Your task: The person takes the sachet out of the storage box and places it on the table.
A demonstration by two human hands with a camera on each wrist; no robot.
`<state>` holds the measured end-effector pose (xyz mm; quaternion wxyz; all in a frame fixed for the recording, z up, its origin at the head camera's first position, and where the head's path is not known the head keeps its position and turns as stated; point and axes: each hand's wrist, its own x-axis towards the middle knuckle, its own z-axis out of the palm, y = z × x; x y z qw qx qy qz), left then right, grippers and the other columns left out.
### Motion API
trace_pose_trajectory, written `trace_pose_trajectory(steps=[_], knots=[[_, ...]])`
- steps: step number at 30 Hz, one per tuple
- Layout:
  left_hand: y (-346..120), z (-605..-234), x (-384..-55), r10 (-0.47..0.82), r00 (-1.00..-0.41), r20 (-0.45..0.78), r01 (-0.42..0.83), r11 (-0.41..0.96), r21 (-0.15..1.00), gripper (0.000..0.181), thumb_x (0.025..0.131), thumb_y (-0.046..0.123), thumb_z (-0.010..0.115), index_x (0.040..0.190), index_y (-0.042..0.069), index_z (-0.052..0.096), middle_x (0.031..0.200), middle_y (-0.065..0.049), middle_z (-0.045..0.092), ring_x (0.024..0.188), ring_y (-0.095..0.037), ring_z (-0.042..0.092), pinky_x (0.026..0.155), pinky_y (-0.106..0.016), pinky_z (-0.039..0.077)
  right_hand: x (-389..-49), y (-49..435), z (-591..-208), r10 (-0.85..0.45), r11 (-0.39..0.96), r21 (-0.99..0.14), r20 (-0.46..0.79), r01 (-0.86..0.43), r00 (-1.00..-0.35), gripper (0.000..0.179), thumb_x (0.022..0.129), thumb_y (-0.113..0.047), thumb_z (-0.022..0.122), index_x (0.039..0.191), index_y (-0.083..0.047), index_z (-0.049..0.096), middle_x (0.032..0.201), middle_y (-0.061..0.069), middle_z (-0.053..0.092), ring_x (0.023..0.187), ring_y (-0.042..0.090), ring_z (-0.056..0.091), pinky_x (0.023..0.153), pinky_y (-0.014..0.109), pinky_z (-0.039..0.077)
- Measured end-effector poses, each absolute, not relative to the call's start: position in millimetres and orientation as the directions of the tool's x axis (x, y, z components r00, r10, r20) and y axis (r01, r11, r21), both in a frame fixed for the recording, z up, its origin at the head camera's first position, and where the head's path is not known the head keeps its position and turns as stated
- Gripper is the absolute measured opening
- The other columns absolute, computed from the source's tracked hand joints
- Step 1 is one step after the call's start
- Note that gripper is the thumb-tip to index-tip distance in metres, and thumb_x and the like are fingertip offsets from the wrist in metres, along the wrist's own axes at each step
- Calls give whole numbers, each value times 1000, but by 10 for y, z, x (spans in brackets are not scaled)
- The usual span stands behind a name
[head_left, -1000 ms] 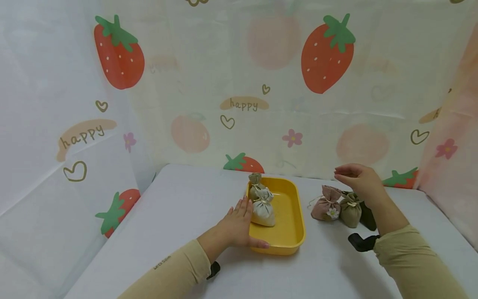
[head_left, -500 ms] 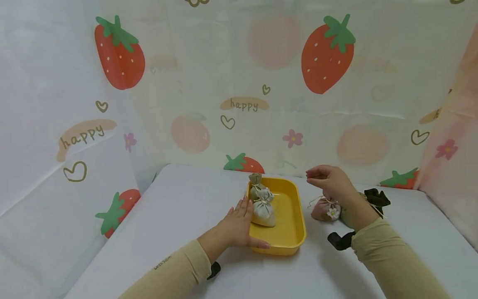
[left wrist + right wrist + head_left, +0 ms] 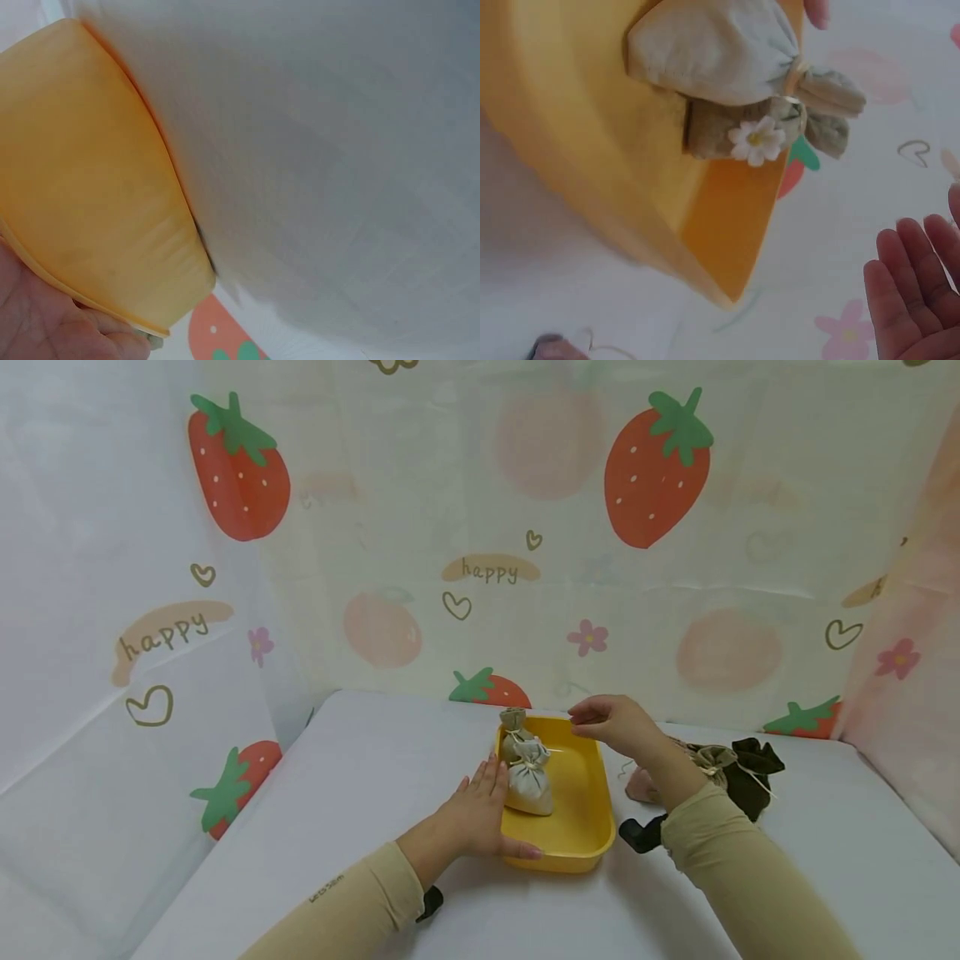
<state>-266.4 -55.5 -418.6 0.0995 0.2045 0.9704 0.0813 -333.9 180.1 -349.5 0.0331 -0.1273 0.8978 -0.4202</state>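
Note:
My left hand (image 3: pixel 472 814) lies along the near left side of a yellow tray (image 3: pixel 581 793), fingers straight against its rim and thumb over the front edge. Inside the tray, by its left wall, a white drawstring pouch (image 3: pixel 530 789) sits in front of a taupe pouch (image 3: pixel 513 722). The right wrist view shows a white flower (image 3: pixel 756 140) on the taupe pouch. My right hand (image 3: pixel 618 727) hovers over the tray's far right corner, holding nothing. Its fingers (image 3: pixel 907 289) are loosely extended.
Right of the tray, partly behind my right forearm, stand a pink pouch (image 3: pixel 640 787), an olive pouch (image 3: pixel 714 760) and a dark brown pouch (image 3: pixel 753 777). A strawberry-printed curtain (image 3: pixel 420 527) closes off the back of the white table (image 3: pixel 420 752).
My right hand has moved left, from above the pouches on the right to the tray's far right corner. The left hand, tray and pouches have stayed in place.

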Motion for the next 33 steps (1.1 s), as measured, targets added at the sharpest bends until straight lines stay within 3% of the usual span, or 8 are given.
trace_pose_trajectory(steps=[9,16,22,33], knots=[[-558,-4190,-2661,416,-896,-153,384,901,200,134,51,90,42,147,5,3,153,-14,3,140,-27,2,110,-46,12,-3485,1639,-3627,-283,635,-755,-27,-166,-959,33,83,-21,68,114,-12,64,102,4,66,97,21,59,92,40,44],[-560,-4206,-2659,431,-892,-139,405,896,179,135,51,92,39,147,4,3,153,-15,1,140,-28,3,110,-46,13,-3499,1538,-3675,-326,659,-726,-39,-197,-945,42,82,-27,69,116,-5,62,99,3,68,94,20,60,89,39,46],[-559,-4197,-2664,432,-892,-131,408,896,177,135,51,92,39,147,4,3,153,-15,2,140,-28,3,110,-47,13,-3551,1474,-3758,-329,641,-753,-96,-148,-939,37,83,-23,68,115,-4,62,101,4,67,100,22,58,94,44,42],[-564,-4190,-2657,435,-890,-133,409,894,183,134,51,91,39,147,4,4,153,-14,0,140,-27,3,110,-46,14,-3521,1422,-3803,-379,642,-756,-169,-127,-910,34,80,-27,71,108,-8,68,100,2,67,97,20,59,90,40,45]])
